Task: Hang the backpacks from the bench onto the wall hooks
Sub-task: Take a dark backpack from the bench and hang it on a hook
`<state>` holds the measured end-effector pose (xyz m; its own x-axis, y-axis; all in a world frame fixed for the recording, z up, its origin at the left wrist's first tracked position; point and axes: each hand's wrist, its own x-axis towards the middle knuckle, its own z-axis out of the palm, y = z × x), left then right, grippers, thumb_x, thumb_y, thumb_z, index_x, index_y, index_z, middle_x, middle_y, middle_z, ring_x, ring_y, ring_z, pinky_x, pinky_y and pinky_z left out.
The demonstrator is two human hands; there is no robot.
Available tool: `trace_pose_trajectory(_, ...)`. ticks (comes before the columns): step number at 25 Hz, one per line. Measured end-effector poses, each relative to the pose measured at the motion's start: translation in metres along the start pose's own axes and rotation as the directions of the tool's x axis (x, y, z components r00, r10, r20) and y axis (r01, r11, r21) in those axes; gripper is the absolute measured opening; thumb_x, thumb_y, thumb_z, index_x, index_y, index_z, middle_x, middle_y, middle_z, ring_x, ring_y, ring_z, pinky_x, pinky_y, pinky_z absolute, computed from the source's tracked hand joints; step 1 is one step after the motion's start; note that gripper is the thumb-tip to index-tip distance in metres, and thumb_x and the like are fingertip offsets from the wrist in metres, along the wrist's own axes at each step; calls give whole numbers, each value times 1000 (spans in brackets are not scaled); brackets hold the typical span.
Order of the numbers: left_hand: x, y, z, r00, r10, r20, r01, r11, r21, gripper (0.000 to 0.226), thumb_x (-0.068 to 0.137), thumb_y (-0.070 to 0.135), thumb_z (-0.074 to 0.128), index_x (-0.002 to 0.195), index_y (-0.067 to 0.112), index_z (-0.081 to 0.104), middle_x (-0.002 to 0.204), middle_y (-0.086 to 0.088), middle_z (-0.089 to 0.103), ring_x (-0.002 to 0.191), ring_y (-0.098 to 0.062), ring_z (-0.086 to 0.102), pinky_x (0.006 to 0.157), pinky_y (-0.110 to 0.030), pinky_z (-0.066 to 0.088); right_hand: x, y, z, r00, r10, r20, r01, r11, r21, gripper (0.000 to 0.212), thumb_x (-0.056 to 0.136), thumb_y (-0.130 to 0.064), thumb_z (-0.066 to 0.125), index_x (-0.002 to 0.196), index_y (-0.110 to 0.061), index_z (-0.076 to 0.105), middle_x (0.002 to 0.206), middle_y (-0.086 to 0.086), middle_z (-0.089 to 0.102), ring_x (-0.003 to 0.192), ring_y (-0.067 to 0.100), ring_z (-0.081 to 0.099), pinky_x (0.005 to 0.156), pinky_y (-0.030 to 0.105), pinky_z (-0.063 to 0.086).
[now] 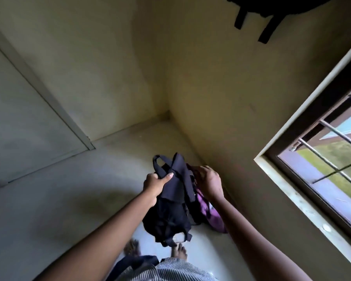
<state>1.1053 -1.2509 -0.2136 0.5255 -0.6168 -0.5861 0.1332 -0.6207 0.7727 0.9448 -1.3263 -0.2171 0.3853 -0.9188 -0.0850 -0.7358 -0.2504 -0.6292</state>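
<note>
Striped clothing (166,269) fills the bottom edge, bare feet blurred beyond it. Up top, a black bag (272,9) on the wall is cut off by the frame, its hook hidden. Lower down, the dark navy backpack (170,201) hangs limp above the floor, left hand (155,184) clenched round its strap. Right hand (208,179) curls over a purple backpack (211,213) behind it; that grip is hard to judge.

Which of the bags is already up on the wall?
The black bag at the top edge, straps dangling against the wall. The dark navy backpack and purple bag are down by the hands.
</note>
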Motion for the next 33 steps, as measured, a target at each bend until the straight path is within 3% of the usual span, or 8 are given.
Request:
trace_pose_trajectory(5,43,52,-44,972,215,91,-233,917,324,43,86,41,59,66,6,45,69,-13,49,65,-20,48,58,-29,27,36,-55,0,989,-101,-104,128,946,297,20,88,-13,60,104,-13,72,97,7,70,86,20,70,79,23,55)
trace_pose_trajectory(10,78,137,-118,866,453,212,-476,621,622,57,90,45,49,48,15,25,47,-7,38,52,-33,46,49,-35,25,100,-151,-1,981,-157,-114,185,933,310,20,87,-24,64,102,-16,73,97,4,74,82,10,68,64,-2,41)
trace_pose_trajectory(13,95,171,-150,783,583,218,-544,473,693,52,92,43,47,53,8,43,75,-28,64,79,-41,63,61,-42,43,139,-209,10,988,-139,-72,156,913,376,22,86,-33,64,96,-17,75,85,0,75,72,2,65,59,5,43)
trace_pose_trajectory(16,113,187,-178,752,620,226,-540,382,750,44,91,45,45,85,5,65,94,-21,70,92,-37,64,66,-36,44,177,-265,31,991,-115,-63,130,914,385,26,81,-40,67,82,-16,75,68,-4,68,54,0,58,49,4,37)
trace_pose_trajectory(20,147,197,-231,818,508,270,-568,637,521,30,87,42,55,67,23,67,69,0,68,76,-21,66,63,-29,41,211,-302,64,1000,-9,15,-2,815,580,26,81,-31,69,67,-9,67,62,-3,54,57,3,46,54,15,36)
trace_pose_trajectory(23,174,200,-274,819,368,441,-485,854,188,25,89,19,59,113,18,67,106,1,71,103,-10,64,91,-22,47,226,-318,80,985,5,171,-138,620,773,18,88,-21,62,72,-12,64,74,2,60,68,8,57,62,19,43)
trace_pose_trajectory(29,209,227,-285,748,659,77,-663,744,79,32,92,10,49,117,24,62,108,8,70,104,-9,64,94,-23,47,253,-349,77,963,-107,249,-134,612,780,31,94,-5,39,71,-16,55,71,-4,62,72,11,58,72,21,43)
trace_pose_trajectory(33,243,292,-276,608,688,397,-782,605,149,31,90,17,56,116,34,60,111,26,61,109,9,54,90,1,37,297,-363,32,955,-220,197,-47,545,837,34,94,-5,34,65,-13,51,55,-6,58,56,10,55,65,22,42)
